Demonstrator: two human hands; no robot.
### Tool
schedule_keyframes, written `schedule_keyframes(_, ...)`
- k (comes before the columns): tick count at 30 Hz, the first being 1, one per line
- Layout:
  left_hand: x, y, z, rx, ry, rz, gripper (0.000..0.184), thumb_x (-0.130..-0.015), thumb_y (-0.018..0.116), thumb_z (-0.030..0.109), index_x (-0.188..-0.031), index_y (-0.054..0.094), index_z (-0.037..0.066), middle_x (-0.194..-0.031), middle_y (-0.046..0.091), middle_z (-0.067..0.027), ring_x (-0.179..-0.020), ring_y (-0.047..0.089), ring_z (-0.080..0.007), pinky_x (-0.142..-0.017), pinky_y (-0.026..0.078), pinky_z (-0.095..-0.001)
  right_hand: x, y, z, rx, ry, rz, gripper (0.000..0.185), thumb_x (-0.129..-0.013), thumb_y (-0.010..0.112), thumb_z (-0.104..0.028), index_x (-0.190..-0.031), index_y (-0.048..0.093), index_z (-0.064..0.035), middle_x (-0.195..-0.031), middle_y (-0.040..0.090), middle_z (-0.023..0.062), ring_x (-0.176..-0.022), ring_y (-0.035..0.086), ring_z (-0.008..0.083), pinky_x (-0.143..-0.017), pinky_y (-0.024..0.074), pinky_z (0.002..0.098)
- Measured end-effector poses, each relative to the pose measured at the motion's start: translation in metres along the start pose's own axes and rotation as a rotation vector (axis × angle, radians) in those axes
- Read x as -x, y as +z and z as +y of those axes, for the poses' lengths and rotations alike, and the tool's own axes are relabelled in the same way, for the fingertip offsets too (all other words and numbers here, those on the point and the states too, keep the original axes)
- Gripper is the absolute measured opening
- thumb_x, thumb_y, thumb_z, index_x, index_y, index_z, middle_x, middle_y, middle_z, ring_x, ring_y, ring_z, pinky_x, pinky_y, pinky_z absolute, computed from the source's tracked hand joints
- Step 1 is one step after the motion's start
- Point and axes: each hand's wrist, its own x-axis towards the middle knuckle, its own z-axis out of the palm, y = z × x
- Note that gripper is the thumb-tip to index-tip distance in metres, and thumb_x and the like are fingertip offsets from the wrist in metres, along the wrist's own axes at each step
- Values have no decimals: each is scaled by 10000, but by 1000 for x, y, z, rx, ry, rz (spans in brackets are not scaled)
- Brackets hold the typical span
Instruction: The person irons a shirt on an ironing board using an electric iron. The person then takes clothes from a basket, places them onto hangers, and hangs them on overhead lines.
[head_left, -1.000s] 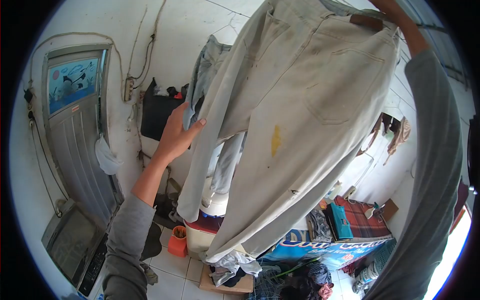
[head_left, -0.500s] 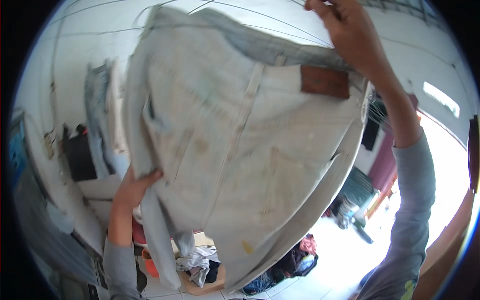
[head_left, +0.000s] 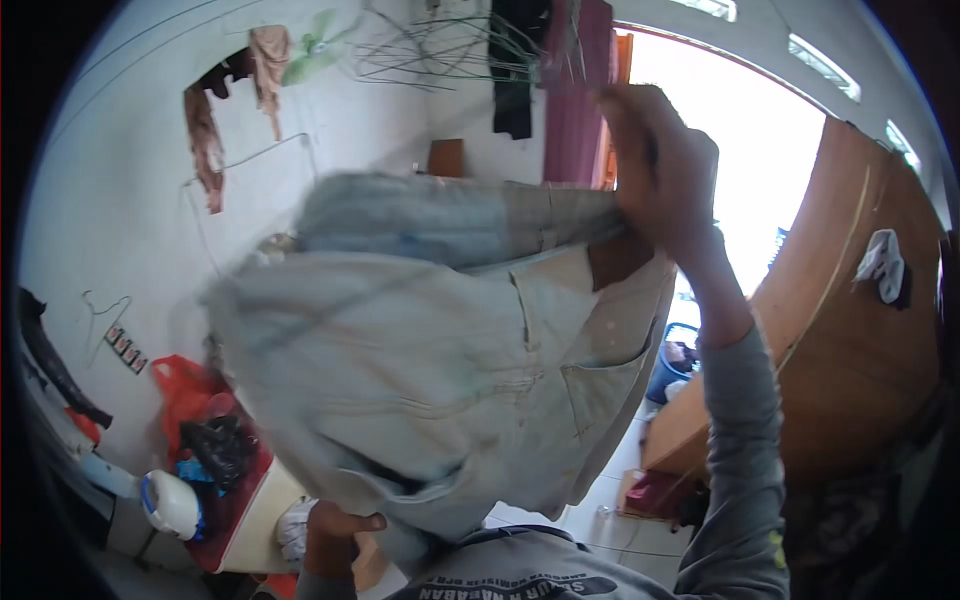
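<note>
A pair of pale grey jeans (head_left: pixel 430 330) with a brown waistband patch hangs in front of me, its waist opening facing up and its surface partly blurred. My right hand (head_left: pixel 665 175) is raised at the waistband beside the patch, its fingers curled around the edge. Lower down, my left hand (head_left: pixel 335 525) is at the underside of the jeans, thumb stretched to the right; its other fingers are mostly hidden. The legs fall below toward my grey shirt (head_left: pixel 510 570).
On the left stand a white rice cooker (head_left: pixel 172 505), a red plastic bag (head_left: pixel 185 395) and a black bag (head_left: pixel 218 450). Wire hangers (head_left: pixel 430 55) hang above. A wooden cabinet (head_left: pixel 850 330) is at the right, near a bright doorway (head_left: pixel 740 120) and a blue basket (head_left: pixel 675 365).
The view has swung right, toward the doorway and cabinet. The jeans have come lower and nearer my body, with the waist opening now tilted into view. My left hand appears lower.
</note>
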Motion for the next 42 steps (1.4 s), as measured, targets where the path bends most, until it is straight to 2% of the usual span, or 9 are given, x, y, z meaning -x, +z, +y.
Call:
schedule_keyframes(5, -130, 123, 84, 522, 359, -531, 814, -768, 912, 236, -1437, 524, -16, -1421, 580, -132, -1294, 549, -254, -1076, 443, -401, 117, -24, 82, 105, 12, -181, 151, -864, 685, 3, -1012, 685, -32, -777, 685, 100, -613, 671, 254, -537, 505, 368)
schedule_keyframes(10, -236, 187, 84, 201, 216, -201, 514, -1032, 608, 267, -1420, 503, -54, -1351, 605, -121, -1234, 575, -194, -1052, 459, -357, 220, -26, 135, 117, 131, -365, 196, -805, 727, -26, -985, 691, -95, -631, 463, 41, -508, 532, 207, -475, 424, 359)
schedule_keyframes(13, -308, 216, 50, -99, 204, -84, 445, -1017, 579, 150, -1425, 506, -11, -1315, 625, -107, -1217, 581, -190, -1035, 468, -359, 251, -20, 167, 125, 214, -454, 161, -820, 749, -60, -962, 689, -110, -612, 429, 37, -492, 516, 195, -455, 410, 360)
schedule_keyframes(17, -424, 242, 13, 146, 149, -39, 473, -975, 654, 132, -1413, 516, 17, -1277, 643, -78, -1202, 587, -190, -1024, 482, -373, 292, -2, 249, 39, 353, -493, 127, -841, 750, -65, -947, 688, -98, -611, 490, 39, -482, 525, 203, -453, 424, 367)
schedule_keyframes(20, -504, 231, 14, 225, -44, -424, 501, -902, 788, 125, -1345, 578, 22, -1239, 658, -78, -1145, 606, -170, -974, 509, -361, 313, 17, 300, 7, 503, -525, 94, -850, 726, -38, -928, 696, -80, -672, 626, 63, -548, 636, 223, -484, 472, 354)
schedule_keyframes(27, -644, 253, 23, 222, -292, -214, 430, -946, 734, 133, -1329, 577, 17, -1242, 657, -81, -1154, 612, -183, -963, 513, -358, 328, 51, 400, -62, 950, -629, 74, -925, 701, -109, -935, 746, -51, -688, 692, 131, -575, 692, 243, -539, 502, 329)
schedule_keyframes(33, -758, 269, 3, 351, 61, 12, 414, -1002, 566, 83, -1406, 482, 50, -1251, 631, -112, -1115, 645, -212, -966, 527, -378, 342, 101, 477, -329, 1182, -745, 164, -964, 668, -169, -990, 746, -27, -669, 679, 94, -581, 646, 137, -582, 497, 314)
schedule_keyframes(36, -836, 266, -21, 745, 154, 100, 414, -984, 581, 108, -1383, 512, 24, -1274, 628, -128, -1133, 640, -223, -976, 527, -381, 371, 136, 531, -539, 1258, -690, 185, -1006, 631, -173, -1015, 719, -11, -710, 654, 30, -612, 567, 71, -557, 447, 272)
schedule_keyframes(42, -1013, 250, -11, 204, 69, 229, 595, -988, 550, 159, -1533, 369, 5, -1391, 567, -165, -1214, 609, -238, -1034, 483, -365, 429, 203, 644, -1304, 1841, -513, 181, -1063, 584, -224, -1082, 634, -52, -715, 457, -73, -622, 386, -4, -530, 277, 185)
